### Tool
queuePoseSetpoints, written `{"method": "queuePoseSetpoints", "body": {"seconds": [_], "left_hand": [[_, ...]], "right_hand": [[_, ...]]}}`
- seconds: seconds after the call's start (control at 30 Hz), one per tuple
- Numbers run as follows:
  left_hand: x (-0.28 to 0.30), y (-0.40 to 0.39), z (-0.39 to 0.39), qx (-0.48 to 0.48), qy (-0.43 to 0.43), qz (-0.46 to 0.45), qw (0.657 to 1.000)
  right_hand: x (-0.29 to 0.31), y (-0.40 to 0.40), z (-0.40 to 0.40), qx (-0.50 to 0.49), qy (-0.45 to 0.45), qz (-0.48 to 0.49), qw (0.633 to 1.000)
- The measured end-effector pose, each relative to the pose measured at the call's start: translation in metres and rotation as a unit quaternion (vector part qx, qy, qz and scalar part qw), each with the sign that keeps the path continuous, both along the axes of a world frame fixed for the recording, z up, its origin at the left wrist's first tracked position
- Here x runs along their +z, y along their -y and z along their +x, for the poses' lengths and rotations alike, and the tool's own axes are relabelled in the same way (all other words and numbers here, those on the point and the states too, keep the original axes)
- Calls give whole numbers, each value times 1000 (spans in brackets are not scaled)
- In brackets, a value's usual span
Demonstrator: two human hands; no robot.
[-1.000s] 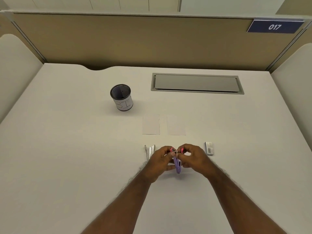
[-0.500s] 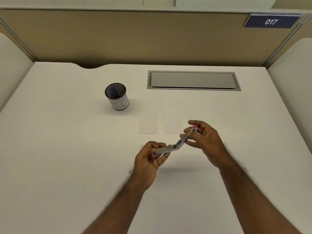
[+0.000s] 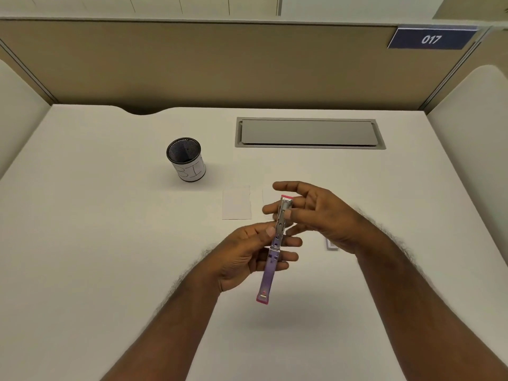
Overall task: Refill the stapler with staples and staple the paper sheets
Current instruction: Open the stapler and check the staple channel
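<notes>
Both hands are holding the stapler unfolded flat above the desk.

The desk is running out of view at the near edge. Beyond the fingers, 1 paper sheet is lying in full view, while the second sheet is mostly hiding behind the right hand's fingers. A small white box, partly covered by the right hand, is too small to read. Further left of the fingers, the mesh cup is standing upright, its inside dark and hard to make out. The left hand is clamping the stapler's hinge between thumb and curled fingers; the right hand's fingers are spreading apart, thumb pressing the metal half.
</notes>
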State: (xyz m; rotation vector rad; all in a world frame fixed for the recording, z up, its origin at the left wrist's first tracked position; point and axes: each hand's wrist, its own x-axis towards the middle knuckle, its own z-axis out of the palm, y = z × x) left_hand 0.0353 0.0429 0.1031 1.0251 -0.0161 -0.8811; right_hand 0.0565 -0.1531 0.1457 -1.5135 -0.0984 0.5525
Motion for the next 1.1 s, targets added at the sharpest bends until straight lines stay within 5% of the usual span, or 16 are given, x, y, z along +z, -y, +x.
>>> {"method": "queuePoseSetpoints", "body": {"seconds": [0.17,0.27,0.7,1.1], "left_hand": [[6,4,0,74,-23,-37,996],[7,8,0,95,-22,-43,994],[1,15,0,87,-41,-77,992],[2,18,-7,90,-61,-86,990]], "right_hand": [[2,-7,-14,-110,140,-169,969],[1,-12,-29,-142,191,-182,954],[13,-22,-44,-76,282,-432,853],[15,-27,-62,-94,247,-398,878]]}}
